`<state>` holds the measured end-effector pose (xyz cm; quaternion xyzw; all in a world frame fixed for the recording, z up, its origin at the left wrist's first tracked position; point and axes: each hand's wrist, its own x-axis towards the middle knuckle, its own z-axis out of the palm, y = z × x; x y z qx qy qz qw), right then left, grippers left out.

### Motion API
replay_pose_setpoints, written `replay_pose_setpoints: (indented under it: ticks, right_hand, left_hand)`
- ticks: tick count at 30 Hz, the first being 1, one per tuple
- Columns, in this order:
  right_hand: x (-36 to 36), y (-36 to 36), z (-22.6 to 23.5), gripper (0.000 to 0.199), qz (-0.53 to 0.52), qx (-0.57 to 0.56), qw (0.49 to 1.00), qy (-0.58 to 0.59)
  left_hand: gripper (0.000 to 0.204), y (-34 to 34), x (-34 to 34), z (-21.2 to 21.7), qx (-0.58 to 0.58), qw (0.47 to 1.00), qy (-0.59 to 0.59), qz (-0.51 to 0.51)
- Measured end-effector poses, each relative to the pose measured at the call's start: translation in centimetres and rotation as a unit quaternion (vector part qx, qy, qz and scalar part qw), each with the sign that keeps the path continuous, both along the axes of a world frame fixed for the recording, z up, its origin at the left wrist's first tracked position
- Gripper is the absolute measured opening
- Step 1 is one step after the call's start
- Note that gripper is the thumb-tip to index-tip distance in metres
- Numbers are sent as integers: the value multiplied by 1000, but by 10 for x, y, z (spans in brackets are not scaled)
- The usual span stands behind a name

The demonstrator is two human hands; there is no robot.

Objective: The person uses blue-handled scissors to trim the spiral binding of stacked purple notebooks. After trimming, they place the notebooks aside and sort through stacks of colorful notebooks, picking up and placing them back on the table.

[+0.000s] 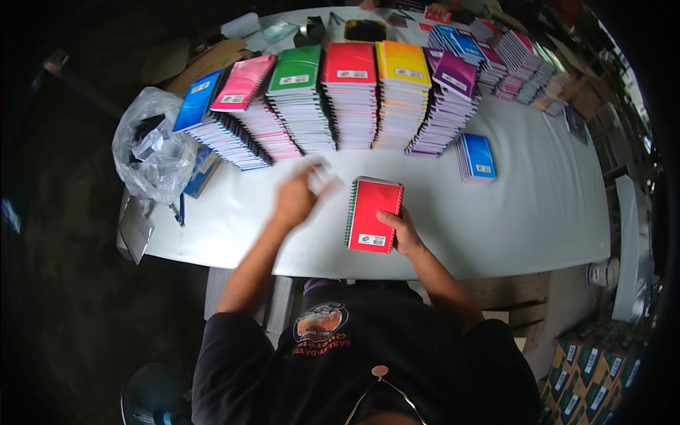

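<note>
My right hand (404, 230) grips a small bundle of spiral notebooks (374, 205), its thumb lying over the red cover on top. Wire bindings show along both long sides of the bundle, green on the left. Left of it, my left hand (295, 198) is over the table, smeared by motion; whether its fingers hold anything is unclear. Tall notebook stacks stand in a curved row beyond my hands: a blue stack (200, 99), a pink stack (244, 79), a green stack (294, 68), a red stack (349, 62), a yellow stack (404, 64) and a purple stack (455, 74).
A short pile of blue notebooks (479, 156) sits at the right. More mixed notebook piles (517, 64) crowd the far right, near another person's hand (438, 13). A clear plastic bag (152, 152) rests at the table's left edge. Printed cartons (591, 368) are stacked on the lower right.
</note>
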<state>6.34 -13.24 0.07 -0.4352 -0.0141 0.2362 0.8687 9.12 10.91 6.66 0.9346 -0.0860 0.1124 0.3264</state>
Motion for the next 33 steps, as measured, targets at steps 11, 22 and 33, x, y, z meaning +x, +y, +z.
replay_pose_setpoints:
  ticks: [11,22,33]
  right_hand:
    - [-8,20,15,38,13,12,999,37]
    - [-2,32,20,62,-91,76,991,64]
    - [-12,5,5,48,-98,132,983,78]
  left_hand:
    - [35,191,65,111,251,942,-118,191]
    - [34,36,-15,75,129,914,-381,-61]
    - [28,-52,-35,6,-82,976,-110,-171]
